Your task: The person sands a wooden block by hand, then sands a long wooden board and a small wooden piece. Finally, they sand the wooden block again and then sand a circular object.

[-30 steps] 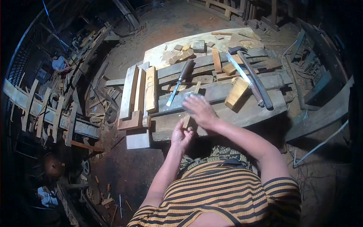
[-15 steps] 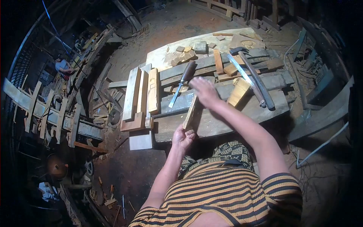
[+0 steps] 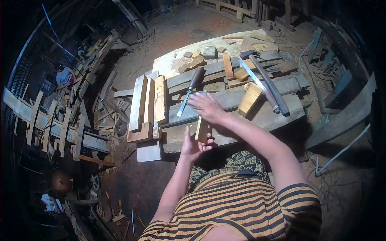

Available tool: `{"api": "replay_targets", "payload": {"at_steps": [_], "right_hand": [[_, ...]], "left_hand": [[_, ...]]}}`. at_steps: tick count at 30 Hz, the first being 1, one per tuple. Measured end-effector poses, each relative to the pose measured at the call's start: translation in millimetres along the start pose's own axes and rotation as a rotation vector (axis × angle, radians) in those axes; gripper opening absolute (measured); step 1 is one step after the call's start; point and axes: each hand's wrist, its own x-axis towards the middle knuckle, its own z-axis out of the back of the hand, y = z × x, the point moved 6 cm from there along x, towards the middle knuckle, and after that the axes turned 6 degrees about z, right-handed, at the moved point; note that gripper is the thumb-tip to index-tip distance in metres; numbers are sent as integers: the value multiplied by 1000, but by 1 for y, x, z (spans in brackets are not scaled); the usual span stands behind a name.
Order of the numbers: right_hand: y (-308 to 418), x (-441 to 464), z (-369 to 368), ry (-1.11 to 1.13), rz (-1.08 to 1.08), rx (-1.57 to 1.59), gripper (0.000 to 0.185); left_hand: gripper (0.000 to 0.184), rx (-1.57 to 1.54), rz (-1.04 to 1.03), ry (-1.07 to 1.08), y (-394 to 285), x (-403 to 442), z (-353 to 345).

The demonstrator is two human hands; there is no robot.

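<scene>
My left hand (image 3: 194,147) is at the bench's near edge, thumb apart, with its fingers around the lower end of a short wood piece (image 3: 202,129). Over the far end of that piece is my right hand (image 3: 206,107), palm down with fingers stretched; whatever lies beneath its palm is hidden. Just beyond my right fingertips lies a chisel (image 3: 190,90) with a dark handle. To the right rest a light wooden block (image 3: 251,98), a saw (image 3: 257,79) and a hammer (image 3: 270,84). Several cut boards (image 3: 161,99) lie side by side on the left.
The bench planks (image 3: 265,116) carry small blocks (image 3: 210,52) and offcuts at the back. Another person (image 3: 63,75) sits far left near a cluttered timber rack (image 3: 48,116). Machinery (image 3: 343,90) and a pale cable (image 3: 346,150) are on the right.
My right hand swept forward along the wood piece, then came back nearer and left. The fingers of my left hand have loosened around the piece. The view has shifted slightly.
</scene>
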Motion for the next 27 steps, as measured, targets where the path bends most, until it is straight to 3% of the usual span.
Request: {"api": "replay_targets", "payload": {"at_steps": [1, 3, 5, 7, 8, 9, 11, 13, 14, 15, 16, 17, 19, 21, 23, 25, 27], "right_hand": [[1, -1, -7, -2, -6, -2, 38], [4, -7, -27, 32, -70, 323, 39], [16, -20, -34, 79, -43, 307, 40], [40, -36, -27, 133, -30, 305, 39], [57, -43, -19, 208, 107, 313, 36], [70, -57, -16, 147, 232, 290, 34], [76, -66, -3, 140, 374, 212, 30], [45, -40, -9, 268, 310, 99, 27], [19, -29, -9, 337, 64, 46, 25], [5, -23, 6, 225, -22, -43, 29], [-14, -17, 5, 48, -85, -27, 33], [-28, -17, -5, 44, -85, -23, 33], [-40, -12, -8, 192, -296, -45, 38], [-18, -19, -8, 180, -294, -58, 38], [29, -35, -15, 455, -71, 68, 38], [80, -63, 1, 365, 165, 102, 38], [81, -70, 6, 328, 218, 143, 38]], "left_hand": [[45, 3, 5, 2, 2, 3, 5], [63, 79, -55, 180, 3, 13, 18], [61, 144, -136, 109, 3, 19, 37], [55, -180, -193, 190, 0, 22, 48], [51, -214, -210, 194, -2, 21, 53], [51, -218, -208, 193, -2, 18, 47], [51, -214, -152, -105, 2, 15, 46], [50, -249, -144, -100, 7, 23, 53], [50, -234, -124, -11, 11, 28, 58], [50, -218, -107, 79, 12, 30, 57], [51, -225, -108, 10, 12, 27, 53], [51, -220, -110, 7, 12, 27, 53], [50, -207, -109, -17, 11, 27, 56], [48, -234, -117, -9, 10, 30, 60], [46, -265, -115, -3, 12, 33, 64], [37, -332, -240, -85, 7, 31, 68], [36, -239, -179, -126, 9, 30, 69]]}}
